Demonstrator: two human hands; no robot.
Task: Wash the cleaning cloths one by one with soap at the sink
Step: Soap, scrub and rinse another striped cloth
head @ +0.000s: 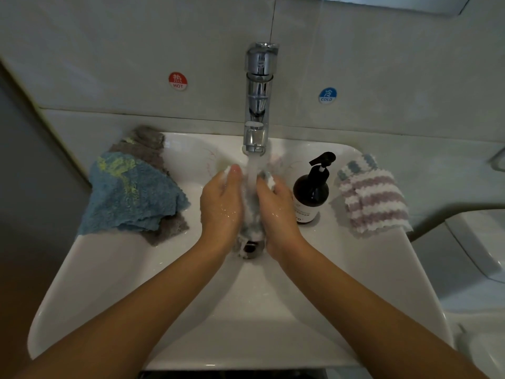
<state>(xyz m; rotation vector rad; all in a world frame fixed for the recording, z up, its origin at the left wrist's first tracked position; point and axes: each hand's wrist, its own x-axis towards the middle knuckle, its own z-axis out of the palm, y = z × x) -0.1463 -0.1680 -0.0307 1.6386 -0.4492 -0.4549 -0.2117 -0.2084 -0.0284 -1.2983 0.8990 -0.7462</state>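
At the left of the frame, a blue cloth (131, 195) with yellow marks lies on top of a grey cloth (153, 146) on the left rim of the white sink (114, 283), both looking dry and rumpled; to judge by that, these two have yet to be washed. On the wall above them, upper left, is a red sticker (178, 81) marked hot. In the middle of the frame the left hand (222, 203) and the right hand (276, 206) face each other over the basin, fingers curled around a bunched pale cloth (251, 212) with bluish patches that they grip between them, each holding one side. The chrome tap (258, 99) stands at top centre and its running water (252, 168) falls straight onto the held cloth, which hangs just above the drain (250, 246). Whether soap is already on it cannot be told, so this may be wetting or rinsing. Just right of the right hand a dark pump bottle (311, 195) stands upright on the sink's rim, presumably the soap. Above it on the wall is a blue sticker (327, 95) marked cold. Farther right a striped cloth (374, 198) of pink, white and blue lies on the right rim; whether it is finished or waiting is unclear. The job seems around its middle, with one cloth in hand.
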